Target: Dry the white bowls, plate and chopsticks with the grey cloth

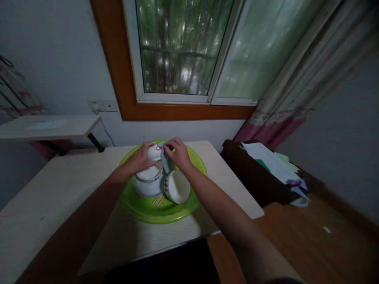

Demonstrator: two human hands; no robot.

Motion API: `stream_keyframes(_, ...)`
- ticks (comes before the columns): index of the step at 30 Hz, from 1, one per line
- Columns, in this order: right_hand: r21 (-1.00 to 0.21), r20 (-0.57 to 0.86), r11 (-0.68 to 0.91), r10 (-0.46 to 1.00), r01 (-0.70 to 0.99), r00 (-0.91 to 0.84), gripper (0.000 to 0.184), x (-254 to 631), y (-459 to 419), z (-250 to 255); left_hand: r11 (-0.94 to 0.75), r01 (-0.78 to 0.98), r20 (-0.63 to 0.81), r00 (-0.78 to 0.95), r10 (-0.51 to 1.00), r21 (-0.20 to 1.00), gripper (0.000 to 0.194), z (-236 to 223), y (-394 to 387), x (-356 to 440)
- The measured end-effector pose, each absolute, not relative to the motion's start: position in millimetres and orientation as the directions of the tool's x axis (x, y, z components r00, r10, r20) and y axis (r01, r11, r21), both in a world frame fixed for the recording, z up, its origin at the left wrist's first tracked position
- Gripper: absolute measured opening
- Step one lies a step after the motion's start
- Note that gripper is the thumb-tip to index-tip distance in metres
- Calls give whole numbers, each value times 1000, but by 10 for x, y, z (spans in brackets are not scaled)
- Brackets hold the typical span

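In the head view a round green tray point(133, 211) holds white dishes. My left hand point(141, 161) is closed around a small white cup point(154, 153) with a pink mark, raised over the tray. With its fingers pinched, my right hand point(178, 153) grips a grey-blue cloth point(167, 161) against the cup's right side. Below the cup, a white bowl point(150, 173) rests on a white plate point(145, 190). Another white bowl point(179, 187) lies tipped on its side at the right, its mouth facing right. Several chopsticks point(159, 200) lie in front, their far ends hidden.
The tray stands on a pale wooden table point(97, 169). A raised shelf point(56, 125) is at the left, near a wall socket point(102, 105) with a cord. Behind is a window point(183, 51). On the right, papers point(266, 157) lie on a dark brown piece point(251, 173).
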State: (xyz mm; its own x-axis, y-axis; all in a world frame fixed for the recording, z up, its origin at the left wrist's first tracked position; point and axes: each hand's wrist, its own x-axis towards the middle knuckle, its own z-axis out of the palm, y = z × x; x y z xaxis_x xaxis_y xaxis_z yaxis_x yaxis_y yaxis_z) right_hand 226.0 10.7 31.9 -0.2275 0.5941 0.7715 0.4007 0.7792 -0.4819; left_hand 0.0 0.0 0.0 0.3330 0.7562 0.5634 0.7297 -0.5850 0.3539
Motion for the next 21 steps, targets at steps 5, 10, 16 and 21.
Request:
stream_keyframes(5, -478, 762, 781, 596, 401, -252, 9, 2260, 97, 329, -630, 706, 603, 360, 712, 323, 79, -27, 13, -32)
stream_keyframes(10, -355, 794, 853, 491, 383, -358, 15, 2219, 46, 344, -630, 697, 586, 366, 723, 343, 77, 21, -16, -12)
stream_keyframes(16, -327, 772, 849, 494, 416, -400, 17, 2196, 43, 354, -658, 662, 589, 387, 710, 358, 83, 66, -40, 6)
stream_keyframes(21, -535, 742, 739, 643, 409, -191, 18, 2298, 166, 311, -635, 620, 646, 257, 719, 460, 95, 130, -62, 28)
